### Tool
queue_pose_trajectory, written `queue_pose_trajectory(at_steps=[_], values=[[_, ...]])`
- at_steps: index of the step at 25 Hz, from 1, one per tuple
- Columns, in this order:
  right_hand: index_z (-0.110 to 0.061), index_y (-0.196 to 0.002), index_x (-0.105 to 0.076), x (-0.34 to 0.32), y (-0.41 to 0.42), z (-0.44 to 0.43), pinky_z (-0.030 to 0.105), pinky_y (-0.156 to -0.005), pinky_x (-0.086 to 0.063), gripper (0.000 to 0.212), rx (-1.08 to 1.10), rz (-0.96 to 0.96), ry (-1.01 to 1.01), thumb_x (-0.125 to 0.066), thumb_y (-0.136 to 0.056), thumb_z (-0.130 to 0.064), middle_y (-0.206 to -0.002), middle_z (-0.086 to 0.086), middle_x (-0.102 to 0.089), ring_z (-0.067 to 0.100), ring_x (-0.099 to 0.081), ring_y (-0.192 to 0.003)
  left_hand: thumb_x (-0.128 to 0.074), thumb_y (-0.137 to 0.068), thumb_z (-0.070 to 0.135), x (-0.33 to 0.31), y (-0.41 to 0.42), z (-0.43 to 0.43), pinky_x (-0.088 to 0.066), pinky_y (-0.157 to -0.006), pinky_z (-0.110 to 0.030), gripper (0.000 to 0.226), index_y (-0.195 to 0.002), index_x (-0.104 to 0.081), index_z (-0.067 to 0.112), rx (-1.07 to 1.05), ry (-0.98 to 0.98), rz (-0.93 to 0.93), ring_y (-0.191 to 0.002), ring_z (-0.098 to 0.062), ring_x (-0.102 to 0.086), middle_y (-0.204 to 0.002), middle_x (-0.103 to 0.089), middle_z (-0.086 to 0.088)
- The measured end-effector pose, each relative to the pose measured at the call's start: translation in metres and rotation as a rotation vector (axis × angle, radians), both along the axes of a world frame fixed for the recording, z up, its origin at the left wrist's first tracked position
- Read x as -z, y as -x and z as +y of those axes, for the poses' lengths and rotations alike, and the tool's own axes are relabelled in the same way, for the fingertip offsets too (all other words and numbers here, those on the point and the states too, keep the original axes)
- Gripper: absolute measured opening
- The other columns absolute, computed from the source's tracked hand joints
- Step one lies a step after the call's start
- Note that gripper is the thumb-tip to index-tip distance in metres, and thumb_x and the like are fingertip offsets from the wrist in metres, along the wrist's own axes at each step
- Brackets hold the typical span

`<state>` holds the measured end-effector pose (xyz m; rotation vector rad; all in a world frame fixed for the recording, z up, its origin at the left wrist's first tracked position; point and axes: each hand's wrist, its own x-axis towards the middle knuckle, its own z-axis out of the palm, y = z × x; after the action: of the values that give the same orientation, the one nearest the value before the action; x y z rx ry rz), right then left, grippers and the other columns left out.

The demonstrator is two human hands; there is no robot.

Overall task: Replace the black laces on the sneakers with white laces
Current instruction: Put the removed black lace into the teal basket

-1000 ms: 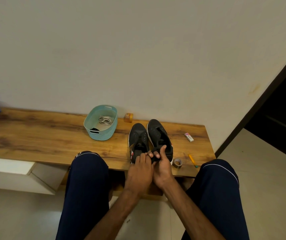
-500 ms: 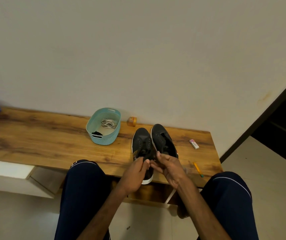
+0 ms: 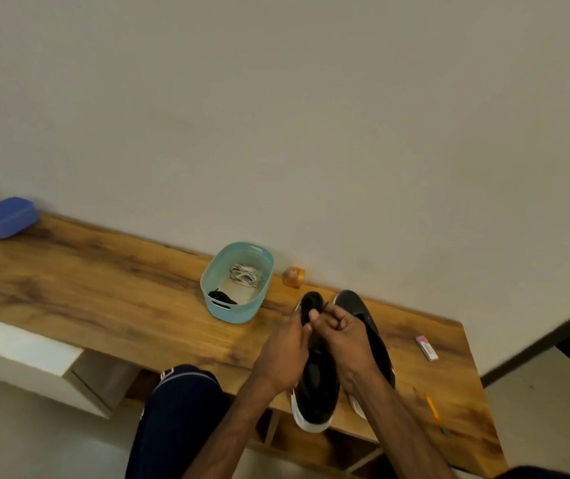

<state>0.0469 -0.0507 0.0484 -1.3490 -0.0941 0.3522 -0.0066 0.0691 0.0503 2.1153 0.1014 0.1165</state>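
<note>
Holding white laces (image 3: 243, 275) and a black lace (image 3: 223, 296), the basket (image 3: 231, 314) stands.

A long wooden table (image 3: 103, 288) stood against a plain wall (image 3: 276, 133). From its left end it carried a blue container (image 3: 5, 217), a teal basket (image 3: 233, 314) and a small orange object (image 3: 293, 277) by the wall. Next came a black sneaker (image 3: 316, 392), its heel overhanging the front edge, with a second black sneaker (image 3: 359, 307) just beside it. A pink-and-white eraser (image 3: 427, 347) and a yellow pencil (image 3: 434, 411) lay near the right end.

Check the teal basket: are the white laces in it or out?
In. The white laces lie coiled inside the teal basket, beside a black item.
</note>
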Motion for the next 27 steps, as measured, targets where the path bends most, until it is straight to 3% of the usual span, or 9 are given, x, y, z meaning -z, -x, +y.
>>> queue_pose_trajectory(at_steps=[4, 7, 9, 12, 14, 18, 20, 23, 27], values=[[-0.003, -0.109, -0.071, -0.010, -0.050, 0.046, 0.036, -0.085, -0.057, 0.025, 0.039, -0.069, 0.043, -0.075, -0.084, -0.005, -0.095, 0.015, -0.077, 0.028, -0.073, -0.094, -0.038, -0.106, 0.031, -0.016, -0.037, 0.046, -0.047, -0.100, -0.045, 0.039, -0.140, -0.047, 0.015, 0.043, 0.102, 0.024, -0.120, -0.019, -0.058, -0.130, -0.062, -0.004], [-0.006, -0.105, -0.071, -0.006, -0.087, 0.088, 0.023, -0.069, -0.058, 0.024, 0.025, -0.128, 0.113, -0.077, -0.082, -0.003, -0.084, 0.007, -0.078, 0.017, -0.075, -0.082, -0.044, -0.103, 0.039, -0.017, -0.056, 0.090, -0.049, -0.094, -0.045, 0.037, -0.132, -0.052, 0.018, -0.045, -0.049, 0.066, -0.111, -0.017, -0.059, -0.121, -0.063, -0.001], [-0.004, -0.104, -0.071, 0.003, -0.109, 0.116, 0.025, -0.069, -0.060, 0.024, 0.008, -0.184, 0.178, -0.079, -0.081, -0.003, -0.077, 0.005, -0.077, 0.015, -0.074, -0.077, -0.048, -0.102, 0.032, -0.012, -0.059, 0.120, -0.049, -0.092, -0.045, 0.034, -0.133, -0.051, 0.019, -0.196, -0.196, 0.107, -0.112, -0.019, -0.057, -0.120, -0.060, 0.000], [-0.006, -0.106, -0.072, 0.025, -0.139, 0.154, 0.030, -0.078, -0.061, 0.029, -0.079, -0.296, 0.438, -0.082, -0.080, -0.013, -0.084, 0.003, -0.076, 0.014, -0.073, -0.080, -0.049, -0.097, 0.013, -0.007, -0.051, 0.156, -0.048, -0.093, -0.042, 0.044, -0.140, -0.042, 0.020, -0.445, -0.345, 0.220, -0.121, -0.022, -0.050, -0.131, -0.054, -0.002], [-0.008, -0.107, -0.074, 0.042, -0.152, 0.174, 0.031, -0.081, -0.058, 0.031, -0.231, -0.406, 0.708, -0.083, -0.079, -0.019, -0.094, 0.005, -0.075, 0.015, -0.071, -0.086, -0.047, -0.094, 0.006, -0.009, -0.047, 0.165, -0.049, -0.090, -0.041, 0.052, -0.142, -0.038, 0.021, -0.478, -0.414, 0.288, -0.123, -0.022, -0.047, -0.133, -0.053, -0.002], [-0.008, -0.106, -0.074, 0.074, -0.158, 0.203, 0.037, -0.084, -0.055, 0.031, -0.711, -0.581, 1.175, -0.082, -0.079, -0.020, -0.101, 0.008, -0.073, 0.023, -0.067, -0.095, -0.045, -0.098, 0.009, -0.005, -0.048, 0.159, -0.048, -0.089, -0.037, 0.055, -0.148, -0.029, 0.023, -0.361, -0.497, 0.392, -0.124, -0.019, -0.044, -0.138, -0.047, 0.000], [-0.009, -0.109, -0.072, 0.085, -0.156, 0.210, 0.039, -0.085, -0.056, 0.035, -0.804, -0.620, 1.311, -0.082, -0.078, -0.022, -0.104, 0.007, -0.072, 0.023, -0.066, -0.096, -0.046, -0.098, 0.011, 0.001, -0.051, 0.156, -0.048, -0.090, -0.036, 0.056, -0.149, -0.025, 0.021, -0.296, -0.549, 0.422, -0.126, -0.018, -0.043, -0.143, -0.043, 0.002], [-0.008, -0.108, -0.072, 0.089, -0.155, 0.215, 0.041, -0.085, -0.057, 0.035, -0.825, -0.635, 1.356, -0.082, -0.078, -0.023, -0.103, 0.008, -0.072, 0.024, -0.066, -0.095, -0.050, -0.099, 0.014, 0.010, -0.054, 0.149, -0.047, -0.098, -0.039, 0.063, -0.153, -0.017, 0.019, -0.200, -0.575, 0.459, -0.137, -0.018, -0.036, -0.156, -0.030, 0.003], [-0.006, -0.107, -0.073, 0.091, -0.151, 0.219, 0.041, -0.085, -0.056, 0.028, -0.833, -0.680, 1.330, -0.075, -0.085, -0.022, -0.104, 0.012, -0.071, 0.027, -0.066, -0.097, -0.052, -0.101, 0.020, 0.017, -0.052, 0.141, -0.038, -0.112, -0.043, 0.076, -0.158, -0.002, 0.017, -0.073, -0.584, 0.584, -0.152, -0.019, -0.011, -0.166, 0.000, 0.000]])
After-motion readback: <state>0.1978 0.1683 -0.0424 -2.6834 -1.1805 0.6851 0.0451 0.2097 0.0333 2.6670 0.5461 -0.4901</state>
